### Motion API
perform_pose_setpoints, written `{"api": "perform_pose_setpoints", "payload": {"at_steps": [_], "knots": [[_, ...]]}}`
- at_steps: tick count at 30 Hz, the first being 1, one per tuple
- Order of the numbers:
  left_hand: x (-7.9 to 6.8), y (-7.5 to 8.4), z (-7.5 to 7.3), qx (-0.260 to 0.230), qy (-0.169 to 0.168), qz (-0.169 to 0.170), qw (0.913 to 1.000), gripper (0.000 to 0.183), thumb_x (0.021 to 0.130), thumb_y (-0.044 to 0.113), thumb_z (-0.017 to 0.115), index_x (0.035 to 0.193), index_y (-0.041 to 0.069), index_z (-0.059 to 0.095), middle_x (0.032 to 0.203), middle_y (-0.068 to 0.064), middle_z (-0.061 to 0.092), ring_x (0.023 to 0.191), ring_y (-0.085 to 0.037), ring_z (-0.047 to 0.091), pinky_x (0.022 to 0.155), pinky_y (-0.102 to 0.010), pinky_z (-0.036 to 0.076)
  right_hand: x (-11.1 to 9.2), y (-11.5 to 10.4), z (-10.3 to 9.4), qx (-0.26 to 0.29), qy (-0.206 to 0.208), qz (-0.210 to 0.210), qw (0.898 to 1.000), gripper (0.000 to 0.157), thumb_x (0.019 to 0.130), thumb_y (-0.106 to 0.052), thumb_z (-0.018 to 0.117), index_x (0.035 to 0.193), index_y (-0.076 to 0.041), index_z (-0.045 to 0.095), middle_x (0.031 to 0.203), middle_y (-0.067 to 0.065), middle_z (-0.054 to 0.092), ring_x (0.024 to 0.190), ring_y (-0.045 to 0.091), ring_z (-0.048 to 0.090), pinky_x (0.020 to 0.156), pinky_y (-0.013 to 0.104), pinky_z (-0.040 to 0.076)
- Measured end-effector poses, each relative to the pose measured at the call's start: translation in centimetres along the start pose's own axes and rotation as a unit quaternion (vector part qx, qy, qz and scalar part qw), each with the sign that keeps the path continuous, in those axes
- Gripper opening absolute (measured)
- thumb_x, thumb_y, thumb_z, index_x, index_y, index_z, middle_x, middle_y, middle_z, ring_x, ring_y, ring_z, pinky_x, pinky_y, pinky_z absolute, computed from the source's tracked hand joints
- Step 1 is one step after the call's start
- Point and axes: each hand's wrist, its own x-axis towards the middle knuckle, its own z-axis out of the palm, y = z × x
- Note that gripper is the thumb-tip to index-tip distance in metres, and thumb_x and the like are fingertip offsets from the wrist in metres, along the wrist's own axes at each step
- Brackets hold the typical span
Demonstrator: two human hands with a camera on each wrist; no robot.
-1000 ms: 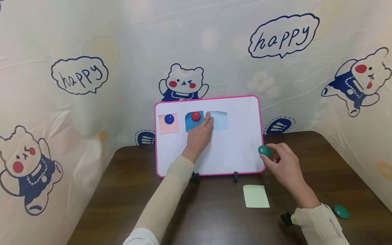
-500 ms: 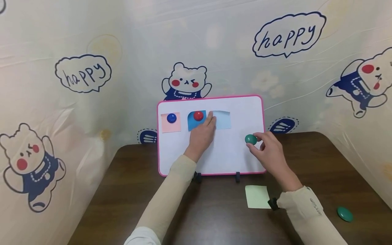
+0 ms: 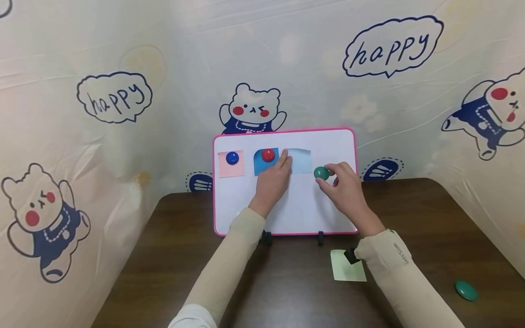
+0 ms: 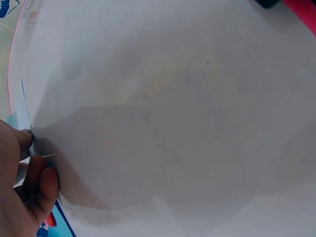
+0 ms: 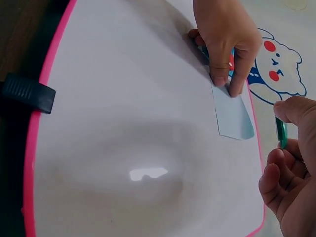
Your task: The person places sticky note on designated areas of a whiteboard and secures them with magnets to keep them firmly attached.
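Observation:
A whiteboard (image 3: 303, 205) with a pink frame stands on the table. My left hand (image 3: 274, 183) presses the left edge of a light blue sticky note (image 3: 301, 161) against it with its fingertips; the right wrist view shows this note (image 5: 232, 116) curling at its free end. My right hand (image 3: 346, 189) pinches a round green magnet (image 3: 321, 173) between thumb and fingers, just right of and below that note. In the right wrist view the green magnet (image 5: 281, 131) is seen edge-on. Left of my left hand, a red magnet (image 3: 268, 155) sits on a darker blue note (image 3: 260, 167).
A blue magnet (image 3: 232, 158) sits on a pink note (image 3: 231, 171) at the board's left. Dark clips (image 3: 321, 238) support the lower edge. A pale green note (image 3: 344, 272) lies on the table (image 3: 287, 291) partly under my right wrist; another green magnet (image 3: 466, 290) lies farther right.
My right hand has carried the green magnet left and up, from beside the board's right edge to near the light blue note. My left hand stays pressed on the note.

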Motion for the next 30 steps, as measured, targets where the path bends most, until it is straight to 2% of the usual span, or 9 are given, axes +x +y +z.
{"api": "perform_pose_setpoints", "payload": {"at_steps": [9, 16, 21, 30], "knots": [[0.0, -0.1, 0.1, 0.0, 0.006, 0.004, 1.0, 0.049, 0.104, 0.028, 0.058, 0.15, 0.012, 0.05, 0.158, -0.004, 0.039, 0.047, -0.009, 0.043, 0.05, -0.017, 0.038, 2.0, -0.3, 2.3, 0.003, -0.006, -0.006, 1.0, 0.044, 0.09, -0.019, 0.079, 0.127, -0.002, 0.063, 0.11, 0.011, 0.055, 0.086, 0.023, 0.055, 0.077, 0.04, 0.058], [0.1, -0.2, 0.2, -0.012, 0.006, 0.003, 0.9999, 0.049, 0.104, 0.028, 0.058, 0.149, 0.013, 0.05, 0.159, -0.004, 0.039, 0.049, -0.01, 0.045, 0.051, -0.017, 0.039, 3.7, -0.6, 4.2, -0.013, 0.009, -0.017, 1.0, 0.045, 0.091, -0.021, 0.078, 0.127, 0.001, 0.062, 0.11, 0.013, 0.055, 0.09, 0.024, 0.056, 0.082, 0.04, 0.057], [0.1, -0.2, 0.2, -0.016, 0.007, 0.001, 0.9998, 0.048, 0.104, 0.029, 0.058, 0.148, 0.013, 0.051, 0.158, -0.004, 0.039, 0.049, -0.009, 0.048, 0.051, -0.015, 0.038, 4.8, -1.0, 5.2, -0.013, 0.012, 0.005, 1.0, 0.048, 0.093, -0.024, 0.076, 0.13, 0.002, 0.06, 0.112, 0.014, 0.055, 0.102, 0.026, 0.059, 0.094, 0.041, 0.053], [0.0, -0.2, 0.3, -0.01, 0.007, 0.0, 0.9999, 0.044, 0.105, 0.029, 0.056, 0.147, 0.014, 0.051, 0.158, -0.003, 0.039, 0.05, -0.01, 0.049, 0.051, -0.016, 0.039, 6.1, -1.3, 5.9, -0.023, 0.006, 0.039, 0.999, 0.048, 0.096, -0.025, 0.071, 0.133, 0.003, 0.058, 0.117, 0.016, 0.053, 0.107, 0.028, 0.057, 0.1, 0.042, 0.049]]}}
